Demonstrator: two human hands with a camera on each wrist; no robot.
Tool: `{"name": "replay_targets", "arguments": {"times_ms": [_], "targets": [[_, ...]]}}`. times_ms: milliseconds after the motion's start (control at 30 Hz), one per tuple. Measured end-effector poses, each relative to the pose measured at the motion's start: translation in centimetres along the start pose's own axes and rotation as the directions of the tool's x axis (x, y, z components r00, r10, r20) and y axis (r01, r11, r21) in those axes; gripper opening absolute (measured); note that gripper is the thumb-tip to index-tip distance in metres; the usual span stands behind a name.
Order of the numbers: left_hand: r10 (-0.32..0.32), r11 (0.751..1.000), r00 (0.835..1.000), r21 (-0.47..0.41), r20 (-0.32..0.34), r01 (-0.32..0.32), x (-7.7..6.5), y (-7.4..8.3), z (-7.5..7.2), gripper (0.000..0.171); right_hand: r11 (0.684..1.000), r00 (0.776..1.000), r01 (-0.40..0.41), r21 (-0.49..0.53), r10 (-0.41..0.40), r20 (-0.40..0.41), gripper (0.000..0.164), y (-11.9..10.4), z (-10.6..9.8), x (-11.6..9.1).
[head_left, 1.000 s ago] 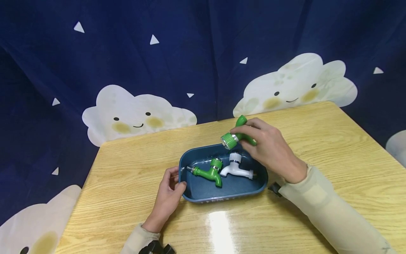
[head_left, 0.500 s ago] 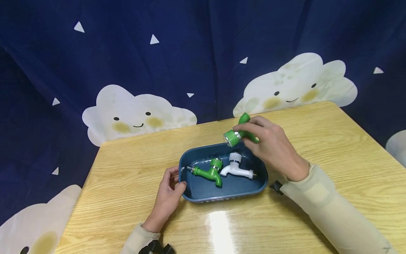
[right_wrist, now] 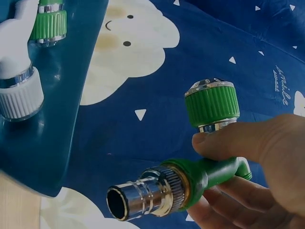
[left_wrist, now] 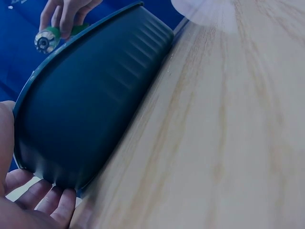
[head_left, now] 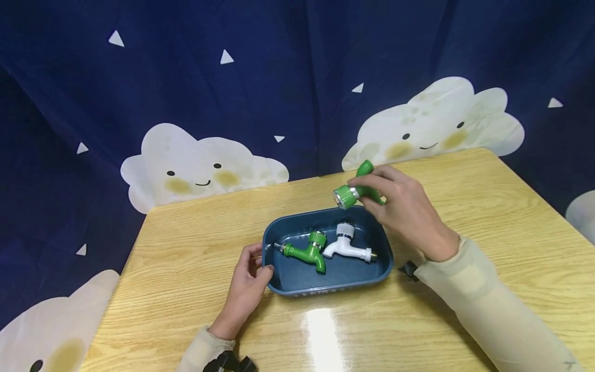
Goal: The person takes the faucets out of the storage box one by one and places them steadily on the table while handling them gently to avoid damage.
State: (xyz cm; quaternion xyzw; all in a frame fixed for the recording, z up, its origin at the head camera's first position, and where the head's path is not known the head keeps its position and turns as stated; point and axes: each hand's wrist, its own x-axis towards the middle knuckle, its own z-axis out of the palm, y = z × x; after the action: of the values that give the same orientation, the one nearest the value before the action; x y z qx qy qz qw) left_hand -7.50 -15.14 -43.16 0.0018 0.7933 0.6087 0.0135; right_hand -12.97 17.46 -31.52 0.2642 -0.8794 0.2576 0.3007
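Note:
Above the far right part of a blue plastic basin (head_left: 297, 288), my right hand (head_left: 403, 206) pinches a green tap (head_left: 346, 197). Its ribbed green knob, metal collar and silver hose-end show in the right wrist view, with the thumb against the neck below the knob (right_wrist: 212, 105). My left hand (head_left: 246, 284) grips the basin's left end, thumb over the rim and fingers along the outer wall. Inside the basin lie another green tap (head_left: 304, 254) with a silver hose-end and a white tap (head_left: 346, 245) with a brass-coloured end, side by side.
The basin stands on a light wooden table (head_left: 186, 248). Behind the table hangs a dark blue curtain (head_left: 260, 77) printed with white clouds and small triangles.
My right hand has drifted a little up and to the right, carrying the green tap with it. The left hand, basin and the two taps inside stay put.

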Motion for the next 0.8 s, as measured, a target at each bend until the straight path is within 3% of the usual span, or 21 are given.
{"name": "replay_targets", "arguments": {"times_ms": [800], "targets": [[0.003,1.000,1.000,0.010,-0.003,-0.003,0.00,0.03,0.02,0.049,0.996,0.996,-0.084,-0.037,0.085,0.027,0.036,0.80,-0.49,0.02]]}}
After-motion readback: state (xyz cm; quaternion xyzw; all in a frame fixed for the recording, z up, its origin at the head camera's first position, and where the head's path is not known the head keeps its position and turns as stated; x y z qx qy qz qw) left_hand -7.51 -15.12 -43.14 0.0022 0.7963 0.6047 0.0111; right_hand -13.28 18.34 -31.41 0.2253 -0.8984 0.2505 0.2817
